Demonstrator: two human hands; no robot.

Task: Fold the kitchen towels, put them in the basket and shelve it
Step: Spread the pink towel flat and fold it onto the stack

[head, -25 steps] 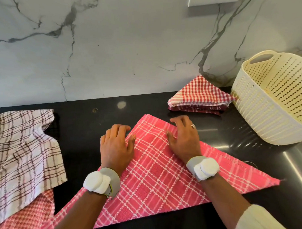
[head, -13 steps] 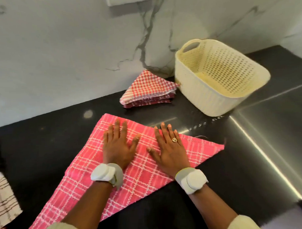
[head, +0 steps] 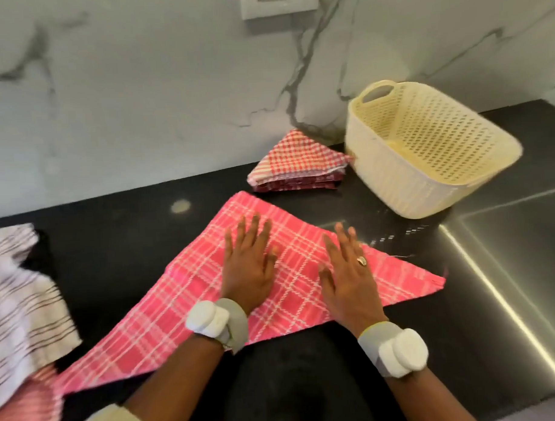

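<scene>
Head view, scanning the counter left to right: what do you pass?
Striped towel → pink towel → left hand → right hand → basket.

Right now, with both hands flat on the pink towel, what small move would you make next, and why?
Probably take the pink towel's right corner and fold it leftward: it lies as a flat triangle under the left hand and right hand, larger than the folded red checked towel beside the basket.

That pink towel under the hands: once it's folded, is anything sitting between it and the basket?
Nothing visible blocks the way. The pink towel lies flat under both hands, and bare black counter separates it from the cream basket. The stack of folded red checked towels sits behind, left of the basket, off that path.
</scene>
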